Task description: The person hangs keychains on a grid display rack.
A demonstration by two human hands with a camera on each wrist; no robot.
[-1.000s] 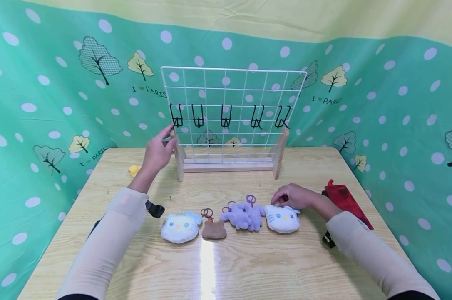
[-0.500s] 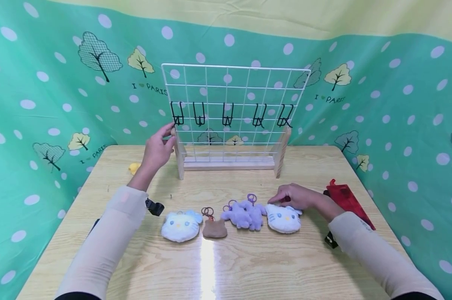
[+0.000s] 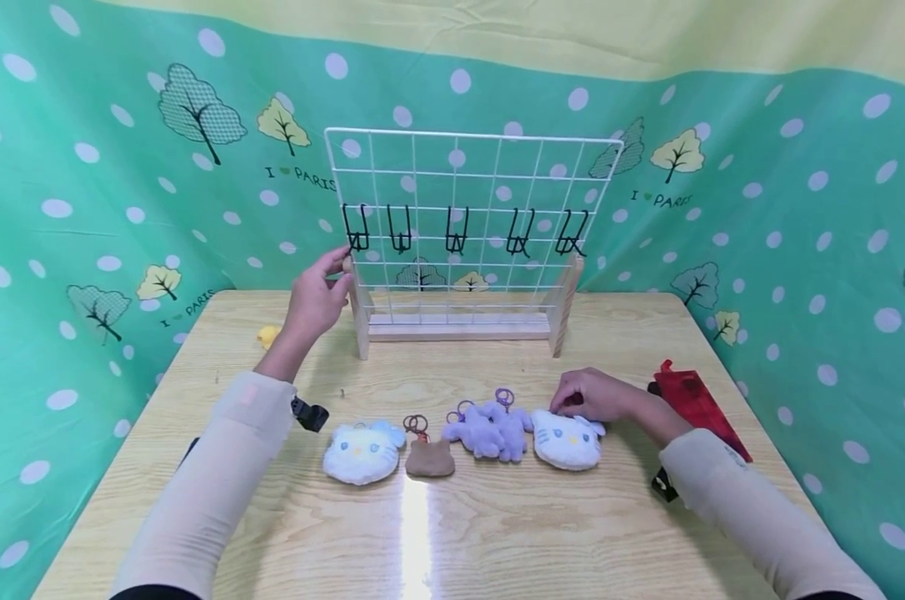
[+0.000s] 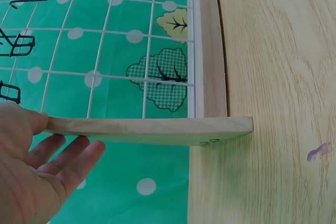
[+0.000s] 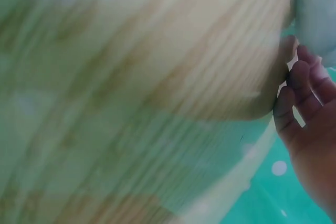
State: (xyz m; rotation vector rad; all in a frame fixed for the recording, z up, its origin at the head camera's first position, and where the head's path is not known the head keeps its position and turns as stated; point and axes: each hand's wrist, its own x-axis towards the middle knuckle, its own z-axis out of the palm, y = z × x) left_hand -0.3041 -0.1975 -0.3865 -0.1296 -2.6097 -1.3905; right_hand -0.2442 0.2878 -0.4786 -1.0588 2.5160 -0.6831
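My left hand (image 3: 319, 298) holds the top of the left wooden upright (image 4: 152, 125) of a white wire grid rack (image 3: 452, 175), with the thumb on one side and fingers on the other. Several black hooks (image 3: 456, 242) hang in a row on the grid. At the right, my right hand (image 3: 591, 394) pinches the top edge of a white cat-face plush keychain (image 3: 567, 442) lying on the table; its ring is hidden. To its left lie purple plush keychains (image 3: 486, 431), a brown plush keychain (image 3: 430, 458) and another white cat-face plush keychain (image 3: 361, 454).
A red cloth item (image 3: 698, 408) lies at the table's right side. Behind my left forearm sits a small yellow toy (image 3: 268, 337). Green dotted cloth (image 3: 790, 208) hangs around the table (image 3: 332, 542) at the back and sides.
My right hand's fingers have shifted a little right along the plush keychain's top and drawn closer together. The left hand keeps its hold on the rack. The head view has tilted slightly.
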